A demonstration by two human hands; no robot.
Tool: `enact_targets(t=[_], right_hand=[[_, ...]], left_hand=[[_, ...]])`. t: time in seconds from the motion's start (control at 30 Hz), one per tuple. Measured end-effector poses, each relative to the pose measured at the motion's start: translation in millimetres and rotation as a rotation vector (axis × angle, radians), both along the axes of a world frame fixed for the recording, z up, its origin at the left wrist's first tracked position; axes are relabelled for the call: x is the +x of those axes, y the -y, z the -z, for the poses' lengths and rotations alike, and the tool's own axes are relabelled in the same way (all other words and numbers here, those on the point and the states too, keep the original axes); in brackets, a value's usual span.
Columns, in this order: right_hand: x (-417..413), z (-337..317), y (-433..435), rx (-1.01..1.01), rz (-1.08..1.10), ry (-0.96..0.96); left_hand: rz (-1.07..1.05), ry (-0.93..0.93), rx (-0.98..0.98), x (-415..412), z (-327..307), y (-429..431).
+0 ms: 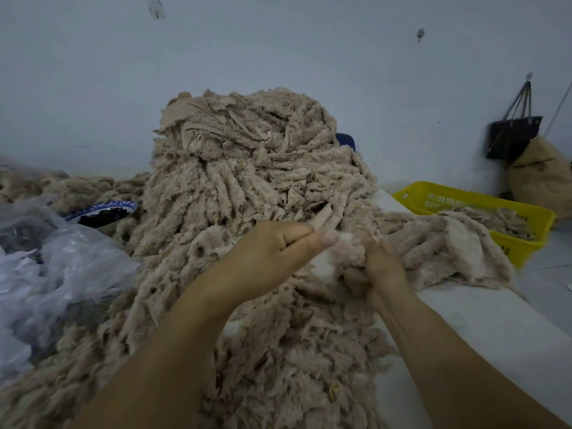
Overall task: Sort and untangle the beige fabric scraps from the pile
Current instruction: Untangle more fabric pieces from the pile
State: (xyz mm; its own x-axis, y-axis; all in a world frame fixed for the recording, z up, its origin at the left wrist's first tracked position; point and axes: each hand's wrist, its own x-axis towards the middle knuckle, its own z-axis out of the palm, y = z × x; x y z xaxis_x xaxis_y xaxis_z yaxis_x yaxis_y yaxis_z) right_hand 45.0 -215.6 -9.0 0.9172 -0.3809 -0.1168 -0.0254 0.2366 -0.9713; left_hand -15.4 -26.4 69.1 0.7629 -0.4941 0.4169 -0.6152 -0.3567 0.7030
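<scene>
A tall pile of beige fabric scraps (pixel 244 168) rises in the middle of the white table (pixel 483 323) and spills toward me. My left hand (pixel 278 249) pinches a fuzzy beige scrap (pixel 343 252) between thumb and curled fingers just in front of the pile. My right hand (pixel 383 267) grips the same scrap from the right, its fingers curled into the fabric. A flatter heap of beige scraps (pixel 448 243) lies to the right of my hands.
A yellow plastic basket (pixel 526 212) with scraps in it stands at the right, beside the table. Crumpled clear plastic bags (pixel 55 267) lie at the left, with a blue-rimmed bowl (pixel 102 212) behind them. A dark bag (pixel 513 134) hangs on the wall.
</scene>
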Motion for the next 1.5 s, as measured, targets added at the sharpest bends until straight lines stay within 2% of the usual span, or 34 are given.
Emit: enact_targets(t=[0.13, 0.17, 0.37, 0.47, 0.63, 0.73, 0.93, 1.2, 1.33, 1.43, 1.5], right_hand=[[-5.1, -1.2, -21.6, -0.160, -0.144, 0.123], [-7.6, -2.2, -25.6, -0.158, -0.187, 0.135], [-13.6, -2.8, -25.9, -0.008, -0.443, 0.176], [-15.1, -3.3, -27.2, 0.027, -0.487, 0.174], [-17.1, -4.1, -28.1, 0.018, -0.500, 0.225], [-15.1, -2.9, -26.0, -0.010, -0.471, 0.231], [-13.7, -4.3, -31.8, -0.144, -0.384, 0.195], [-8.4, -4.4, -13.6, -0.141, -0.169, 0.072], [-5.7, -7.3, -1.1, -0.089, -0.110, 0.059], [-10.7, -11.3, -13.2, -0.019, -0.162, 0.090], [-11.7, -11.4, -14.0, 0.033, -0.199, 0.082]], left_hand=[[-0.238, -0.092, 0.224, 21.1, 22.9, -4.0], [-0.275, -0.087, 0.222, 26.4, 29.6, -4.3], [-0.342, -0.186, -0.023, 38.6, 42.0, -4.4], [-0.368, -0.306, -0.096, 39.2, 47.1, -4.8], [-0.358, -0.390, -0.364, 43.3, 53.2, -4.3], [-0.381, -0.364, -0.483, 40.5, 49.3, -4.0], [-0.448, -0.228, -0.589, 33.4, 41.5, 1.4], [-0.291, 0.133, -0.381, 7.0, 26.1, 21.0], [-0.443, 0.048, -0.457, 17.5, 20.2, 3.4], [-0.595, -0.051, -0.292, 30.0, 32.0, -1.9], [-0.624, -0.091, -0.152, 39.5, 38.8, -6.6]])
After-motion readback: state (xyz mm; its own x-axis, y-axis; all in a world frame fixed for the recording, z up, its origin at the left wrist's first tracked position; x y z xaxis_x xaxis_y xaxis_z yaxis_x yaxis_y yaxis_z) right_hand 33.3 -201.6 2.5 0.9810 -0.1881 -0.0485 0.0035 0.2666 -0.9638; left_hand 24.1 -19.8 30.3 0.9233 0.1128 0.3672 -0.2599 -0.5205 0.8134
